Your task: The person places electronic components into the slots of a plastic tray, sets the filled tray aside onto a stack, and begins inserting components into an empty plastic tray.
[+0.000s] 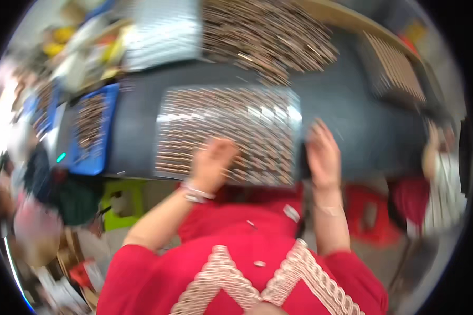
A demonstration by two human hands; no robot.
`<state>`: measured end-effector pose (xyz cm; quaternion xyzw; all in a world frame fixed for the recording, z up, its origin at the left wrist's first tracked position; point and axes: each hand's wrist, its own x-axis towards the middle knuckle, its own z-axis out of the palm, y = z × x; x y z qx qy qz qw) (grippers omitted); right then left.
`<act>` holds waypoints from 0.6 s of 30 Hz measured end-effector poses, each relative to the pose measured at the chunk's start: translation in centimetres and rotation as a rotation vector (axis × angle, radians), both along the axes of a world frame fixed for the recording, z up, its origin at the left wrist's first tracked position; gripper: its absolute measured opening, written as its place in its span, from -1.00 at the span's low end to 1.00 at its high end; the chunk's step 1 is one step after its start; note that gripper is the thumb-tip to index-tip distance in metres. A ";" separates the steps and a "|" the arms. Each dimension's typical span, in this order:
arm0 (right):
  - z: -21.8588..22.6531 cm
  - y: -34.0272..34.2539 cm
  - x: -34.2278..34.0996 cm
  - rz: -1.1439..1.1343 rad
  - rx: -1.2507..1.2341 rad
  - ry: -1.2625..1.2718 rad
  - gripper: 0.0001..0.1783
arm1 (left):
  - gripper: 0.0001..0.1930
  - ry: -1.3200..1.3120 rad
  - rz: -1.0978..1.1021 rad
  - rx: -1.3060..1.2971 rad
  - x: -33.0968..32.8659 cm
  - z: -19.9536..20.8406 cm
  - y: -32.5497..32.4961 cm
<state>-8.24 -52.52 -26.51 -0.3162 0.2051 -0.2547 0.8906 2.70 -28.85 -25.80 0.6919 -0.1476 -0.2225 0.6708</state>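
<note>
A clear plastic tray (297,113) lies on the dark table in front of me, filled with rows of small thin copper-brown and silvery parts (226,113). My left hand (213,160) is over the tray's near part, its bent fingers at the parts. Blur hides whether they hold anything. Just past the tray's right edge is my right hand (323,152), fingers stretched out and pointing away from me, with nothing seen in it. I cannot tell whether it touches the tray's rim.
A big heap of similar parts (268,37) covers the far table, beside a clear tray stack (165,34). A blue bin (110,118) with parts stands left. A block of stacked strips (397,65) is far right. Other people sit at both sides; a red stool (370,215) is at right.
</note>
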 end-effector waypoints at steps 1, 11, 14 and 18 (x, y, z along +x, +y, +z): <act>-0.6 0.0 0.9 0.015 -0.013 -0.005 -0.58 | -0.88 -0.015 0.036 -0.054 0.7 -0.7 0.1; -1.4 1.0 -1.3 -0.078 -0.023 0.015 -0.73 | -0.87 -0.663 -0.353 0.281 1.7 0.8 -0.9; -2.3 0.8 -1.3 -0.078 -0.009 -0.010 -0.74 | -0.88 -0.948 -0.558 0.494 0.1 1.9 -1.2; -2.6 1.2 -1.3 -0.094 -0.004 -0.040 -0.76 | -0.91 -0.947 -0.571 0.556 -0.4 1.8 -1.5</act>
